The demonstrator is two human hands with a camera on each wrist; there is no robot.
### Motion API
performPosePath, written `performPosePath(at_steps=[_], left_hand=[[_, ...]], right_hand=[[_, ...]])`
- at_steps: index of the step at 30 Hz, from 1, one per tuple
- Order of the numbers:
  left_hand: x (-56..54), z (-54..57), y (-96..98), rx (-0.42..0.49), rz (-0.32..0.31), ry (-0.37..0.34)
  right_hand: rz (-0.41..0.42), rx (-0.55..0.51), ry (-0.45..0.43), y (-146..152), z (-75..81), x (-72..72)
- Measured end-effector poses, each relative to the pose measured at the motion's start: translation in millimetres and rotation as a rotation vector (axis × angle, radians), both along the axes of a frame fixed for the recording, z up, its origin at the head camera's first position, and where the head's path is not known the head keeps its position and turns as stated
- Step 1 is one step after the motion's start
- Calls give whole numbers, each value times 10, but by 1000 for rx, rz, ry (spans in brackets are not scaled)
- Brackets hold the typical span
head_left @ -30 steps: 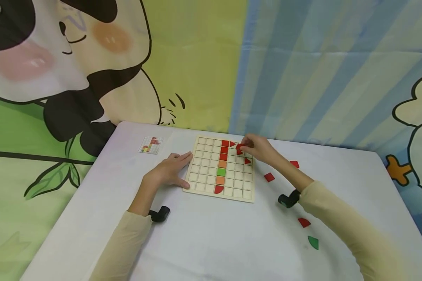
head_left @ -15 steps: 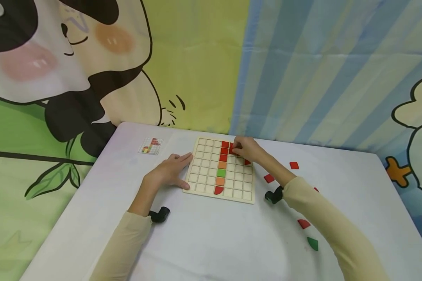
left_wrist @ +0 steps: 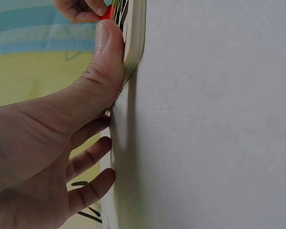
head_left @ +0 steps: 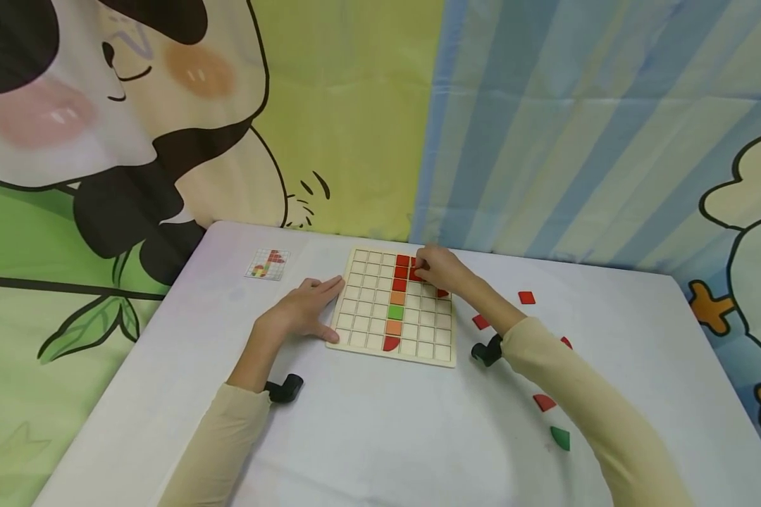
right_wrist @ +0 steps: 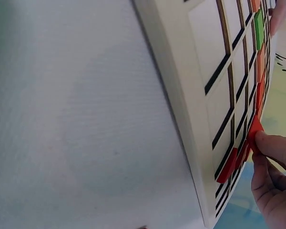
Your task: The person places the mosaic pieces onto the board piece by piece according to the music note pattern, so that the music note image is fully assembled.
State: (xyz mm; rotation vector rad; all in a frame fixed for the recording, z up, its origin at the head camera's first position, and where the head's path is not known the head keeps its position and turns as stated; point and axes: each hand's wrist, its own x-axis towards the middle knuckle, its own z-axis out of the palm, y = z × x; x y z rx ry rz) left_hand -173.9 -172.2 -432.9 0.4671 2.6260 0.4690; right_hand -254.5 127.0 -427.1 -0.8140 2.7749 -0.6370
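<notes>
A wooden grid board (head_left: 368, 303) lies on the white table with coloured tiles in its cells. A column of red, orange and green tiles, among them a green square (head_left: 396, 312), runs down its middle. My right hand (head_left: 447, 270) pinches a red tile (right_wrist: 254, 130) between thumb and fingers, over the upper cells just right of that column. It looks square, though the fingers cover part. Another red tile (right_wrist: 227, 165) sits in a cell nearby. My left hand (head_left: 301, 308) rests against the board's left edge, fingers extended and thumb (left_wrist: 107, 62) at the lower corner.
A small pattern card (head_left: 268, 265) lies left of the board. To the right are loose red squares (head_left: 527, 298), a red quarter-circle (head_left: 544, 402) and a green quarter-circle (head_left: 561, 438). A printed curtain (head_left: 545, 127) hangs behind the table.
My right hand has moved left across the top of the board with the red tile, to the cells beside the coloured column. My left hand has stayed at the board's edge.
</notes>
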Motion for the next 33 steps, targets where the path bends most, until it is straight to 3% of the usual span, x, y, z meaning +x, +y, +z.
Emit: performPosePath(at_steps=[9,12,16,22,27,33], left_hand=[[11,3,9,-10,-18,0],[16,11,13,-9,-17,-4],[24,25,14,-9,-16,-6],[25,28,-11,-16,-3,3],[33,19,-17,-14,-5,4],[29,18,-6,-5,-13,8]], right_hand=[[-30,38,48,-12,-66,48],[-35,55,61,-8,-25,72],[-105,11,25,108,119,100],[-125,31,31,607,254,157],[-176,88,4,1120,139,244],[-221,107,-6,1605,23,482]])
